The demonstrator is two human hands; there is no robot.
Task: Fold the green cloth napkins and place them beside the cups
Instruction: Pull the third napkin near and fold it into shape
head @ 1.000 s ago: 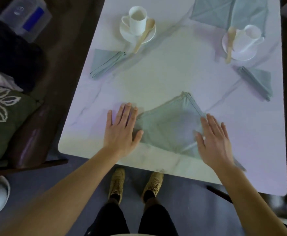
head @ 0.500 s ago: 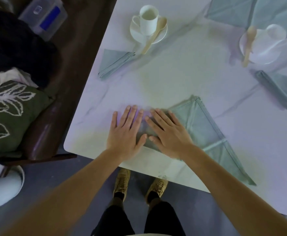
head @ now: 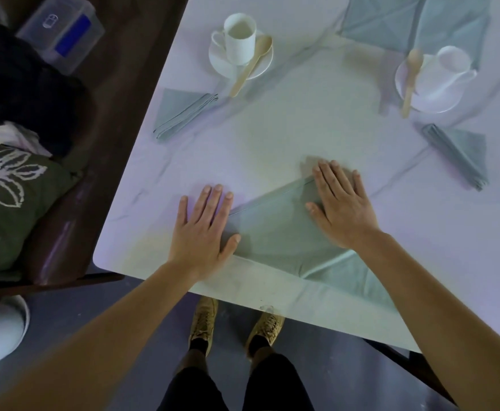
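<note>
A green napkin, folded into a triangle, lies flat near the front edge of the white table. My left hand presses flat on its left corner, fingers straight. My right hand lies flat on the napkin's upper corner, fingers spread. One folded napkin sits beside the left cup on its saucer. Another folded napkin lies below the right cup. Unfolded green napkins lie at the far edge.
A wooden spoon leans on the left saucer, another wooden spoon on the right saucer. Left of the table stands a chair with a green leaf-print cushion, dark clothing and a clear plastic box. My shoes are under the table edge.
My right hand slid from beside my left hand up and right along the napkin to its upper corner. My left hand stayed pressed on the left corner.
</note>
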